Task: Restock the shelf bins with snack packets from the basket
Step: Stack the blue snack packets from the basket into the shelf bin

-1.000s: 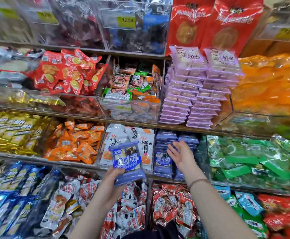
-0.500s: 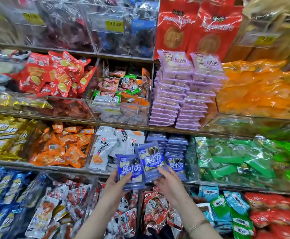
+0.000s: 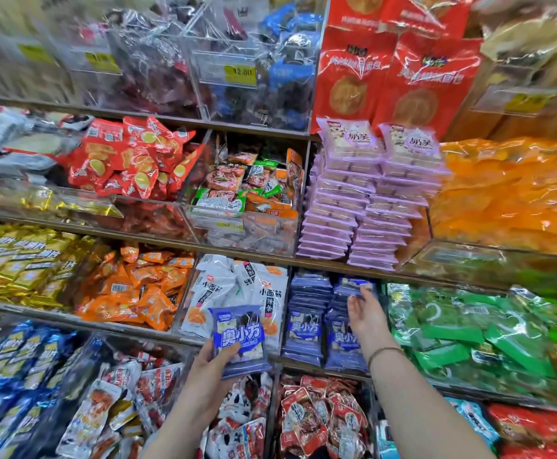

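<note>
Blue packet pinched by right hand, flat atop stack at bin right side, matching pile; left hand grips spare packet close by, likely next.

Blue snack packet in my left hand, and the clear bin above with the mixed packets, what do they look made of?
Blue snack packet, held in the left hand: probably thin plastic film, glossy, with glare and a flat sealed band along its lower edge. Clear bin: rigid transparent plastic, likely acrylic; packets show through its straight front wall, which catches reflections.
</note>
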`<state>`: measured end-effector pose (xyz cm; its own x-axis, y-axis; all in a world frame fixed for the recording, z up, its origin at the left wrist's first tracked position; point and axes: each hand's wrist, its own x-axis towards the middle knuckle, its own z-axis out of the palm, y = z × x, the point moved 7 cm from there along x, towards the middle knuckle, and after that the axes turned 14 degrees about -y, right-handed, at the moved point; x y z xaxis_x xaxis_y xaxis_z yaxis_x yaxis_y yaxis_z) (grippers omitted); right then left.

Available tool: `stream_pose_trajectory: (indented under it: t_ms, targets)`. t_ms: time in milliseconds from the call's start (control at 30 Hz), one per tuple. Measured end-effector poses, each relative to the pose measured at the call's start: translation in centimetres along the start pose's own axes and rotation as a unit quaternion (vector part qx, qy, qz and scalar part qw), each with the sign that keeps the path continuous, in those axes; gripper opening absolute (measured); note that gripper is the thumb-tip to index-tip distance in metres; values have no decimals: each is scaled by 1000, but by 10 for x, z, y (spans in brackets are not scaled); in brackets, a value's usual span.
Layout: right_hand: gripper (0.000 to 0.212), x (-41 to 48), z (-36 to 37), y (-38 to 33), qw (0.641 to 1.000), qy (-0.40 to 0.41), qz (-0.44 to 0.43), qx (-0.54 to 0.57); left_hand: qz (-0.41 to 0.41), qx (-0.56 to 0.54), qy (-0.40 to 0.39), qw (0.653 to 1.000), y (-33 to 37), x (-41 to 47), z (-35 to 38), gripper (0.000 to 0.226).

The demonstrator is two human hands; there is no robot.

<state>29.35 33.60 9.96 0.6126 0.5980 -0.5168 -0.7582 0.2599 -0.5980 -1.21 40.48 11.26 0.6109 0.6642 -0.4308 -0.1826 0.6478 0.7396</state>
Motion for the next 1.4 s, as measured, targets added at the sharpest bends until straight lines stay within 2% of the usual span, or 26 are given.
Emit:
stream_pose_trajectory:
  t_ms: [167,267,367,433,533,600,667,733,800,833,900,967,1000,1067,1133,1267,1333,1367,1400]
  targets:
    - [42,6,4,-6,998,15,-11,65,-1,-5,7,1000,-2,-2,-2,27]
    - [44,2,2,-5,999,-12,-6,-45,-7,-11,14,1000,-4,-2,-3,29]
    - [48,-19,2,7,994,-54,15,-97,-16,19,18,1000,-6,3,0,43]
    - [48,-41,14,26,971,-130,37,-197,-22,63,-4,998,-6,7,12,39]
    - [31,-86,33,65,899,-253,93,-344,-32,115,-50,992,-9,13,38,28]
    - [23,-103,37,77,858,-279,70,-426,-34,127,-77,988,-10,16,50,26]
    - [29,-107,31,78,838,-263,28,-477,-34,168,-95,981,-11,17,58,25]
    - [43,-104,16,79,845,-241,38,-477,-8,292,-99,951,-8,15,60,24]
    - [47,-99,-1,79,856,-227,64,-460,63,448,-84,888,0,11,58,36]
    - [48,-95,-10,78,856,-216,68,-465,103,526,-60,842,4,8,53,46]
    - [52,-85,-26,71,856,-188,70,-477,164,665,13,728,11,1,40,58]
    - [55,-73,-38,64,858,-157,65,-486,153,760,62,629,9,-1,22,66]
    - [54,-67,-40,60,860,-142,56,-487,129,790,74,594,6,0,13,71]
    - [48,-52,-42,53,872,-113,32,-475,96,813,72,570,-1,2,1,80]
    - [38,-35,-42,49,884,-76,12,-461,78,820,54,564,-7,6,-2,95]
    - [16,-6,-40,58,893,-54,5,-447,67,827,51,557,-8,8,1,101]
    - [15,3,-36,66,874,-64,13,-481,70,821,55,564,-9,8,-3,103]
    - [15,5,-33,70,848,-72,17,-524,76,822,57,562,-10,9,-6,104]
    - [16,7,-30,73,806,-80,17,-586,74,825,53,557,-14,12,-8,105]
